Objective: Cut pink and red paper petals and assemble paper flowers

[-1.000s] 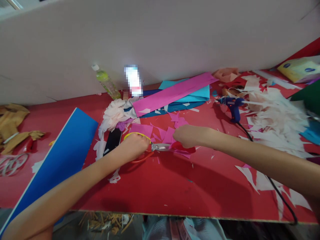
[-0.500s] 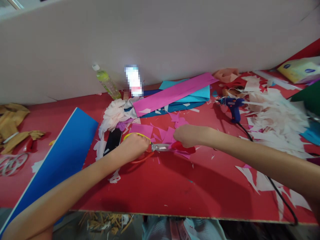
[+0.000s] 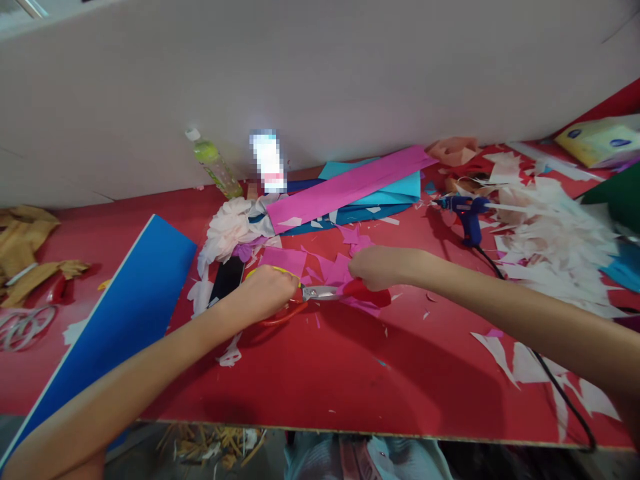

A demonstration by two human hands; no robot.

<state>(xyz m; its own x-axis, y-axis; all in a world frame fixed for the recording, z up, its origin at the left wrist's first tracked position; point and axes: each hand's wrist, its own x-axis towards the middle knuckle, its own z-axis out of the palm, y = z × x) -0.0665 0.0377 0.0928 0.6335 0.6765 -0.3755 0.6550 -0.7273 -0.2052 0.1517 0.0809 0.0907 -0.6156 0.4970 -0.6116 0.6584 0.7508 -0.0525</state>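
Observation:
My left hand [image 3: 270,292] is closed round the handles of a pair of scissors [image 3: 324,293], one loop yellow and the other orange-red. The blades point right, reaching the edge of pink and red paper. Closed in a pinch, my right hand [image 3: 374,267] grips the red paper [image 3: 367,293] from above, and my fingertips are mostly hidden. Pink paper scraps [image 3: 327,268] lie just beyond both hands, and some pink shows against the blade tips.
Behind lies a long pink strip [image 3: 350,187] on blue sheets. A hot glue gun [image 3: 465,217] with a cord stands right, beside piled white petals [image 3: 555,247]. Left are a blue board [image 3: 125,313] and a pale paper flower [image 3: 230,230]. A green bottle [image 3: 215,163] and lit phone [image 3: 269,160] lean at the wall.
The orange-red scissor loop has moved up slightly toward the yellow one, so the handles look closer together. My right hand has shifted very slightly; the rest looks the same.

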